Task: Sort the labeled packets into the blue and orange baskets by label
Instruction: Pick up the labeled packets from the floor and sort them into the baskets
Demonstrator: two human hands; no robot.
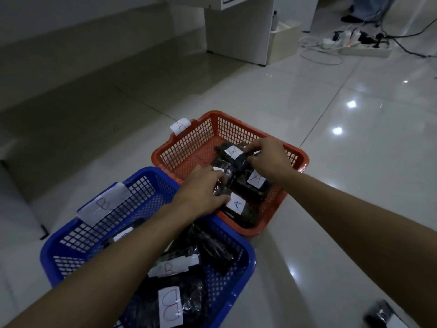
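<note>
An orange basket (189,147) tagged "A" stands on the floor and holds several dark packets with white "A" labels. My right hand (268,157) pinches the edge of the far A packet (233,153) inside it. My left hand (203,189) rests over the packets near the basket's front, its fingers curled round a packet (224,171) whose label is mostly hidden. Two other A packets (256,179) (237,204) lie beside it. Nearer to me, a blue basket (78,235) tagged "B" holds dark packets with "B" labels (170,304) (169,268).
One dark packet (383,316) lies on the shiny tiled floor at the bottom right. A white cabinet (238,29) stands at the back, with a power strip and tangled cables (359,41) to its right. Someone's feet (352,17) show at the far top right.
</note>
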